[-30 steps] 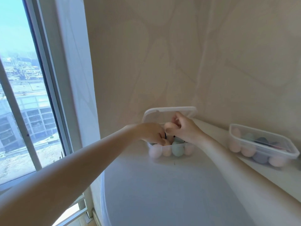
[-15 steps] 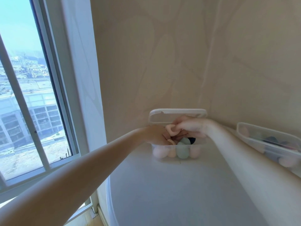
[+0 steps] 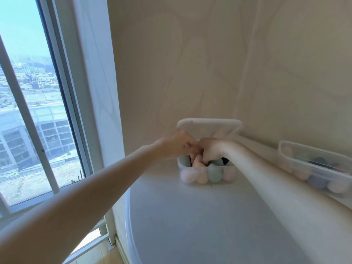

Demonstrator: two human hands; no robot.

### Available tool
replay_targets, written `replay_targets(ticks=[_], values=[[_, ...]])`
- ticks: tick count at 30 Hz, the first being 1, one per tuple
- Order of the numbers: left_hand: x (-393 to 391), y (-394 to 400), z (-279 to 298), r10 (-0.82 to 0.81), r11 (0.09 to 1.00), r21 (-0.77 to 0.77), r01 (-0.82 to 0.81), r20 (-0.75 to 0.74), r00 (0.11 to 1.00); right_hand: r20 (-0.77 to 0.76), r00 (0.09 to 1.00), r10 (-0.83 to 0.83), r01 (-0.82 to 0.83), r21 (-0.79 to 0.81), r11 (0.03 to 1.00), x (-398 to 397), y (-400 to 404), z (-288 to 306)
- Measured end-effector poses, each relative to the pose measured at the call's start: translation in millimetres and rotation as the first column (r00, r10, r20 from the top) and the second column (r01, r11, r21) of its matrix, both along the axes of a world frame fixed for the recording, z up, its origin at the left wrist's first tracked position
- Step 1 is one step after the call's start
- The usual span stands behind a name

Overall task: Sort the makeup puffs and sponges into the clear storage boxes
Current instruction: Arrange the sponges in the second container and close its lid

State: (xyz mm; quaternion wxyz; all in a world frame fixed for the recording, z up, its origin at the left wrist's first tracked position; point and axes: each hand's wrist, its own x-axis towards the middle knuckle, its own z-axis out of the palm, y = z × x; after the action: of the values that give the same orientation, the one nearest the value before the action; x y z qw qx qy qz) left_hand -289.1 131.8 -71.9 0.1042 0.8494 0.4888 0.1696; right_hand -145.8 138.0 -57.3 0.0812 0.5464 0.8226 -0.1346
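Both hands at the open box, centre right of frame

Open clear box [image 3: 206, 173] at centre right, on the white table [image 3: 209, 225], close to the beige wall [image 3: 209, 63]. Lid [image 3: 209, 127] tipped up behind it, near or against the wall. Packed along the near side with sponges: a pale pink one [image 3: 187, 176] at the left, then a peach one [image 3: 202, 177], a green one [image 3: 214, 175] and another pink one [image 3: 229, 173] at the right. More inside, among them a grey-green one [image 3: 185, 161] at the back left and something dark [image 3: 225, 160] at the back right, too hidden to name.

Left hand [image 3: 179, 146] reaching in from lower left, over the box's left rim, fingers curled; blurred, so cannot tell whether anything is gripped. Right hand [image 3: 211, 151] reaching in from lower right, turned down into the box, fingers curled on a peach puff [image 3: 198, 161] that pokes out below the knuckles. Hands touching or nearly so above the box's middle.

Second clear box [image 3: 314, 168] at the right edge of frame, lidded, well apart from the first, on the same table beside the wall. Filled with sponges in pink, peach, lilac and dark tones, blurred.

Window [image 3: 34, 111] filling the left of frame, city buildings beyond the glass
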Motion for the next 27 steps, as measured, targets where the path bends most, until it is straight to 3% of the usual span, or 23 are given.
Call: replay_targets(ticks=[2,6,12,21,25,27], values=[[-1.4,-0.2,-0.6,0.026,0.993,0.111,-0.030,0.045,0.999,-0.016,1.000,-0.010,0.010,0.021,1.000,-1.0,0.9,-3.1],[-8.3,1.5,-4.6,-0.029,0.985,0.174,0.019,0.059,0.998,-0.086,0.996,-0.016,0.021,0.054,0.998,-1.9,5.9,-10.4],[-5.5,12.5,-2.9,-0.050,0.996,0.065,0.060,-0.158,0.986,-0.317,0.948,-0.032,0.007,-0.079,0.997,17.5,-0.2,-12.7],[2.9,14.9,5.3,-0.006,0.996,-0.089,-0.009,-0.170,0.985,-0.407,0.910,-0.080,0.067,-0.047,0.997,24.1,1.7,-8.3],[13.3,18.1,8.6,0.007,1.000,0.029,0.003,-0.352,0.936,-0.485,0.859,-0.165,0.165,-0.043,0.985,51.1,0.8,9.5],[19.1,19.9,10.3,0.019,0.995,0.101,0.020,-0.371,0.928,-0.549,0.803,-0.233,0.241,-0.058,0.969,74.1,0.4,20.3]])
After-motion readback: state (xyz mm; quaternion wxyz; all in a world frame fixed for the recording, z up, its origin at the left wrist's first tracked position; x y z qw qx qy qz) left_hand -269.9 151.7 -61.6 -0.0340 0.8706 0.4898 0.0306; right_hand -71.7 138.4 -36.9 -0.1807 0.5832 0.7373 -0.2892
